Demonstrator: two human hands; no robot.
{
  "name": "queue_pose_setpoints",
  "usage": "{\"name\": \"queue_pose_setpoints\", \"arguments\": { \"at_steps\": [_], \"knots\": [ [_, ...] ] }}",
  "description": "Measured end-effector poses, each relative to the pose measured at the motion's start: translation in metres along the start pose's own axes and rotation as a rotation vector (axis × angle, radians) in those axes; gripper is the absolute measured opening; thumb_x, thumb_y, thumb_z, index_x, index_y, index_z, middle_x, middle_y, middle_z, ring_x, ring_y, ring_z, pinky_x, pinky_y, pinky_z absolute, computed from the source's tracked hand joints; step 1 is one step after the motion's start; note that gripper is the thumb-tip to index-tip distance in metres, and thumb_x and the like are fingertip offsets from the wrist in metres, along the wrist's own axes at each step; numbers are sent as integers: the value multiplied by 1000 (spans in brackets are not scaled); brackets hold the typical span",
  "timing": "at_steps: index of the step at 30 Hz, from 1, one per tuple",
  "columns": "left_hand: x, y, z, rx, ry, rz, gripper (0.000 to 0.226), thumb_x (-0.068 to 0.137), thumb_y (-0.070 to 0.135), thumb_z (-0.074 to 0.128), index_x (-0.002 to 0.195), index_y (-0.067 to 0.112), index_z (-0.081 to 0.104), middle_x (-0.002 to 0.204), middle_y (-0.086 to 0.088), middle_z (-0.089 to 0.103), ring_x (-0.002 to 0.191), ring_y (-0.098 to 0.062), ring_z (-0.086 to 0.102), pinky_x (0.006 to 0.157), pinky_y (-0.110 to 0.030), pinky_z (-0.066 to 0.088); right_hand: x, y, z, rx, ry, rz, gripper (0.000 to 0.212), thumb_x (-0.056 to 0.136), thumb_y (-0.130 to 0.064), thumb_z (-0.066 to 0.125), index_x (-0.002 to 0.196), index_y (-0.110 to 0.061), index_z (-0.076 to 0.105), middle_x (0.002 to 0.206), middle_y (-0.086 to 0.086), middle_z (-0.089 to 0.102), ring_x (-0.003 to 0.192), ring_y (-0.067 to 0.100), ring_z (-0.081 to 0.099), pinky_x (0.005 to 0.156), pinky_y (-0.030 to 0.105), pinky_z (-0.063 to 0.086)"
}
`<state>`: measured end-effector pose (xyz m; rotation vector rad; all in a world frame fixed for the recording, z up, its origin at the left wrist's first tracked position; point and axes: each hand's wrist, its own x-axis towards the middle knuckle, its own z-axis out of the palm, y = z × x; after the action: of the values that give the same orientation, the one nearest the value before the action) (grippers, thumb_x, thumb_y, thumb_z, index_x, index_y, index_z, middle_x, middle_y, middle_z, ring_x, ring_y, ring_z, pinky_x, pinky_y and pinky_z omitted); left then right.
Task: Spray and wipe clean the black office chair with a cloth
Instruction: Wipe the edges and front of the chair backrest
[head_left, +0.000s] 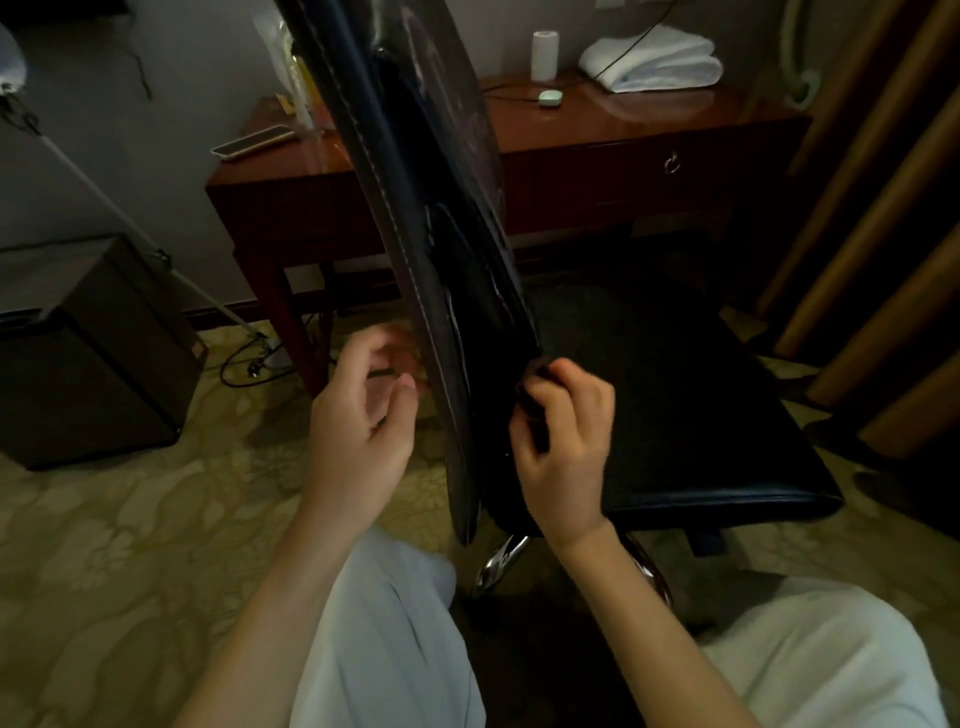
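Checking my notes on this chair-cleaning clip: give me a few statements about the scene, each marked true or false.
1. The right hand grips a dark cloth against the chair, where back meets seat. True.
2. The left hand holds a spray bottle. False: it holds nothing, with its fingers loosely curled beside the chair back.
3. A folded white towel lies on the desk. True.
4. A white roll stands on the carpet. False: it stands on the desk.

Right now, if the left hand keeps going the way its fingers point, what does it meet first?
The left hand points at the rear face of the chair backrest. It would meet that first, likely almost at once, though depth is unclear.
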<state>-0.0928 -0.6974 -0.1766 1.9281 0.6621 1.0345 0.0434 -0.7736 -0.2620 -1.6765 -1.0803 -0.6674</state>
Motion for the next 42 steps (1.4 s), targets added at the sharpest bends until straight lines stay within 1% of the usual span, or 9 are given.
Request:
{"name": "queue_pose_setpoints", "arguments": {
  "at_steps": [3, 8, 13, 15, 19, 24, 28, 35, 42],
  "knots": [
    [0, 1, 0, 7, -19, -4, 34, 91, -3, 48, 118, 17, 51, 99, 10, 63, 90, -5, 64, 78, -12, 47, -44, 14, 18, -82, -86, 26, 23, 82, -12, 61, 103, -12, 51, 121, 9, 47, 111, 26, 44, 96, 27, 40],
    [2, 0, 0, 27, -32, 21, 34, 90, 0, 48, 121, 14, 51, 101, 8, 64, 86, -10, 65, 74, -19, 51, -111, 11, 47, -12, -279, 360, 34, 71, -1, 74, 101, -7, 59, 116, 6, 52, 108, 18, 46, 85, 34, 54],
    [0, 1, 1, 16, -30, -12, 42, 89, -7, 47, 124, 16, 49, 99, 10, 64, 87, -8, 65, 77, -13, 48, -106, 5, 43, 62, -380, 438, 31, 80, -3, 68, 110, -9, 62, 117, 6, 53, 110, 14, 44, 93, 34, 49],
    [-1, 0, 1, 25, -18, -14, 40, 90, -5, 48, 126, 13, 49, 100, 9, 64, 89, -7, 64, 77, -14, 49, -93, 8, 25, 87, -377, 426, 32, 81, -4, 67, 112, -9, 62, 115, 3, 51, 108, 14, 47, 89, 36, 52],
    [0, -2, 3, 20, 5, -4, 40, 90, -4, 48, 126, 12, 49, 103, 6, 63, 93, -9, 63, 83, -21, 51, -35, -5, -16, 217, -103, 427, 27, 82, -13, 61, 109, -11, 62, 114, -7, 46, 104, 12, 52, 84, 33, 53],
    [0, -2, 4, -7, 23, 16, 40, 90, -6, 47, 122, 18, 52, 100, 10, 65, 94, -8, 64, 80, -18, 50, 78, -53, -48, 430, 10, 113, 22, 86, -11, 62, 107, -5, 64, 114, 6, 51, 106, 23, 52, 88, 36, 48],
    [2, -6, 4, -1, 22, 18, 41, 88, -11, 46, 123, 10, 51, 98, 15, 64, 93, -6, 64, 79, -15, 49, 120, -77, -35, 333, -33, -69, 20, 87, -9, 61, 106, -3, 66, 115, 14, 56, 101, 28, 50, 87, 36, 43],
    [1, 1, 6, 0, 12, 65, 44, 86, 7, 46, 118, 37, 45, 105, 17, 62, 96, -4, 63, 78, -13, 48, 36, -47, 1, 163, -14, -34, 24, 84, -4, 61, 108, -4, 63, 118, 10, 53, 106, 29, 46, 92, 35, 42],
    [-3, -4, 4, -3, -7, 10, 42, 89, -6, 47, 124, 18, 49, 102, 13, 64, 95, -7, 63, 87, -18, 49, -35, -17, 8, 139, -216, 162, 28, 82, -9, 66, 109, -9, 61, 116, 1, 49, 107, 17, 45, 88, 30, 46]
  ]
}}
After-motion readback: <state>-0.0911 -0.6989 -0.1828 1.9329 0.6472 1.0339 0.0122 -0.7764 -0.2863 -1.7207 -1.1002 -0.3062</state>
